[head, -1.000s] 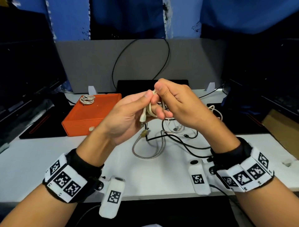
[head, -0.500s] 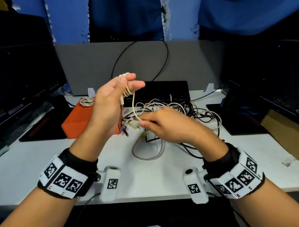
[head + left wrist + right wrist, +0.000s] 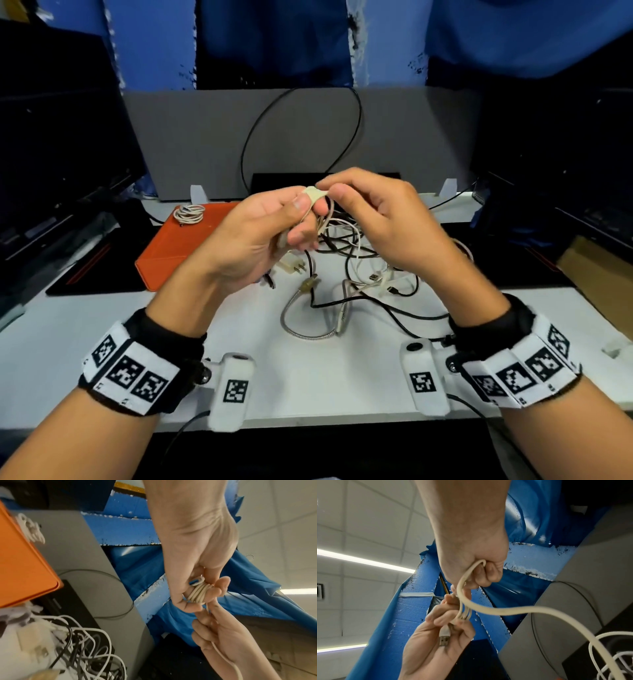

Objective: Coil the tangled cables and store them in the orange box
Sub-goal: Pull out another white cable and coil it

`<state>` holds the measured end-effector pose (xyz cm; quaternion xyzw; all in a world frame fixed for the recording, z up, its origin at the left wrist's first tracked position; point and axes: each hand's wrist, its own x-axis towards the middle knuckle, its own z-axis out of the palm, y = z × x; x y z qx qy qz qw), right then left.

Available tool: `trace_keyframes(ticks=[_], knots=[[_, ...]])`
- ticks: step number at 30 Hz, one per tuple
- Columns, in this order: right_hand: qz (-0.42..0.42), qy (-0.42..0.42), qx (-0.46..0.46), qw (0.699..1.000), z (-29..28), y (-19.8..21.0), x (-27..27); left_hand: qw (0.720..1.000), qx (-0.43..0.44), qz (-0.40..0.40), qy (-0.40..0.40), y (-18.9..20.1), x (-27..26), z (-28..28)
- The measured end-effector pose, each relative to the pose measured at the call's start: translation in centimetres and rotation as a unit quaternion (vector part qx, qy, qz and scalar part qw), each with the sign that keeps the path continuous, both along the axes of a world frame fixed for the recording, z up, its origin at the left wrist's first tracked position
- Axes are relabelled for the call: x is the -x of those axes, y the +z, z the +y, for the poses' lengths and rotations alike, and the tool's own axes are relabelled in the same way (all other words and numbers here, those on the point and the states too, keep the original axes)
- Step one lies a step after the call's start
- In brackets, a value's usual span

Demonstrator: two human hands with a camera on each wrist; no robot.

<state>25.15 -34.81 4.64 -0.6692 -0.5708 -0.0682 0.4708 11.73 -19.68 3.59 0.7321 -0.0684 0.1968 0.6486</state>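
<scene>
Both hands are raised above the table. My left hand (image 3: pixel 294 222) holds a cream USB cable (image 3: pixel 199 592) wound in several loops round its fingers, with the USB plug (image 3: pixel 444 638) lying at the palm. My right hand (image 3: pixel 346 195) pinches the free run of that same cable (image 3: pixel 505 610) right beside the left fingertips. The loose end trails down toward the tangled pile of black and white cables (image 3: pixel 352 260) on the table. The orange box (image 3: pixel 171 246) lies closed at the left rear, with a coiled white cable (image 3: pixel 189 213) on its lid.
A braided silver cable (image 3: pixel 308 329) loops on the white table (image 3: pixel 308 377) in front of the pile. A grey partition (image 3: pixel 411 144) stands behind, with a black cable over it. Dark monitors flank both sides. A cardboard box (image 3: pixel 603 277) sits at the far right.
My right hand has risen from the cable pile up to the left fingertips, bringing the cream cable with it. The left hand has shifted right and holds more loops.
</scene>
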Motion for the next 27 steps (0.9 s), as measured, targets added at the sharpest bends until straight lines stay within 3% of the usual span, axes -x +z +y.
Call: trace_keyframes(ticks=[7,10,13,16,18,20,22,24,25,27], knots=[[0.041,0.022,-0.009,0.999,0.2,-0.3,-0.2,0.982,0.169,-0.004,-0.088,-0.5,-0.3,-1.7],[0.04,0.032,-0.02,0.998,0.4,-0.3,-0.4,0.98,0.187,-0.027,-0.056,-0.1,-0.4,-1.5],[0.02,0.024,-0.012,0.999,0.9,-0.6,-0.3,0.962,0.264,-0.07,-0.02,0.3,-0.7,-1.7],[0.014,-0.001,0.067,0.998,1.3,-1.4,-0.2,0.931,0.346,-0.116,0.022,0.7,-0.9,-1.3],[0.052,0.027,0.15,0.987,1.7,-2.1,0.3,0.925,0.349,-0.138,0.056,0.9,-0.7,-0.4],[0.049,0.07,0.201,0.976,2.0,-2.6,1.1,0.955,0.234,-0.141,0.116,0.8,-0.8,0.1],[0.023,0.105,0.223,0.969,1.9,-2.5,1.8,0.974,0.02,-0.127,0.189,0.1,-0.9,0.1],[0.008,0.118,0.221,0.968,1.5,-2.0,1.9,0.954,-0.195,-0.089,0.211,-0.7,-1.1,0.2],[0.0,0.112,0.21,0.971,1.2,-1.6,1.7,0.929,-0.292,-0.063,0.22,-0.9,-1.1,0.4],[-0.003,0.078,0.17,0.982,0.7,-0.8,1.0,0.884,-0.403,-0.027,0.237,-0.7,-0.8,0.8]])
